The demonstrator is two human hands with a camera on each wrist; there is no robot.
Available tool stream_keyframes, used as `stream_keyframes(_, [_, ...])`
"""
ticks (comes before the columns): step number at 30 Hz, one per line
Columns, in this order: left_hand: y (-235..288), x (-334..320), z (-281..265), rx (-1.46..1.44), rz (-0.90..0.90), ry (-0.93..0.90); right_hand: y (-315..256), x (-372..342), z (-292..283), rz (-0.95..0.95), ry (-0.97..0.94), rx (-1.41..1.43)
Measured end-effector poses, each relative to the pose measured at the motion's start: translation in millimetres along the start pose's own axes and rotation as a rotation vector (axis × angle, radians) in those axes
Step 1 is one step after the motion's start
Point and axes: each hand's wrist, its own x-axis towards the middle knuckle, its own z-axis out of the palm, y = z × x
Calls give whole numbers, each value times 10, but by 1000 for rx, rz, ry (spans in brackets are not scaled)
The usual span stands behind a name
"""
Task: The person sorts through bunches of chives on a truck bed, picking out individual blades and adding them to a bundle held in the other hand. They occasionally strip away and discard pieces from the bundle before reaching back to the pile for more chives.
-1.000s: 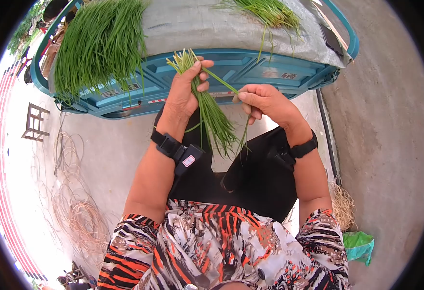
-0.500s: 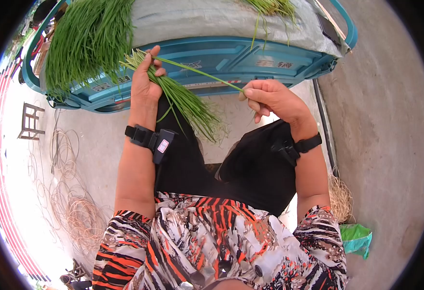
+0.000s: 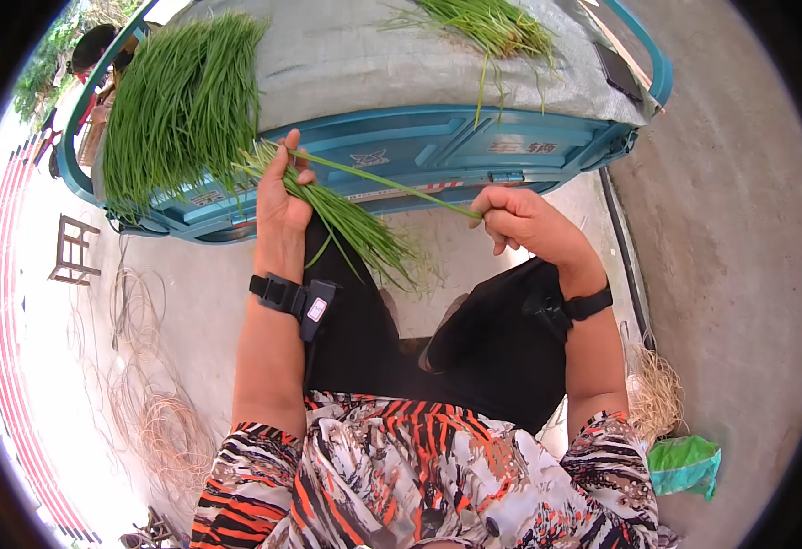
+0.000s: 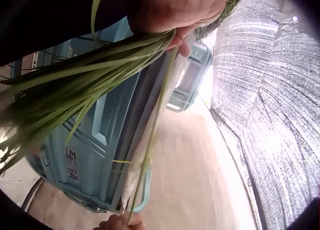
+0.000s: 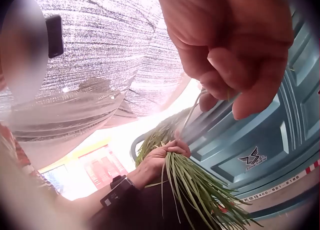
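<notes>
My left hand [image 3: 282,192] grips a bunch of garlic chives [image 3: 355,231] near the pale cut ends, and the long green leaves slope down to the right over my lap. From that hand a single green strand [image 3: 387,186] runs straight across to my right hand [image 3: 536,227], which pinches its far end between thumb and curled fingers. The strand [image 4: 150,145] looks taut in the left wrist view. In the right wrist view the bunch [image 5: 197,187] hangs beneath my left hand [image 5: 160,160].
A large pile of chives [image 3: 181,110] lies on the grey sheet [image 3: 346,55] over a blue cart [image 3: 419,146]. A smaller heap of chives [image 3: 502,32] and a dark phone-like slab [image 3: 617,71] lie farther right. By my right side sit dry straw [image 3: 654,393] and a green bag [image 3: 684,465].
My left hand has moved left with the bunch, away from my right hand. The strand between them, short and bent before, is now drawn out long and straight.
</notes>
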Motion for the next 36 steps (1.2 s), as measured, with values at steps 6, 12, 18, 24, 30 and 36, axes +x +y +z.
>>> stream_keyframes(6, [-30,-42,69,-63,-26,62,39,39,-51,-136,41,-6])
stream_keyframes(12, [-149,-103,181,-42,-302,-110,14,148,27,-266,391,-203])
stream_keyframes(18, [-260,-318,513,266,-462,-230,-440,232,-209,-191,523,-473])
stream_keyframes(24, [-379,-509,771,550,-626,-496,-356,899,-806,-357,843,-665])
stream_keyframes(30, [-442,-559,877,587,-665,-524,-280,1430,-1094,-303,971,-602])
stream_keyframes(36, [-466,-549,896,587,-690,-517,-431,1551,-902,-11,1064,-770])
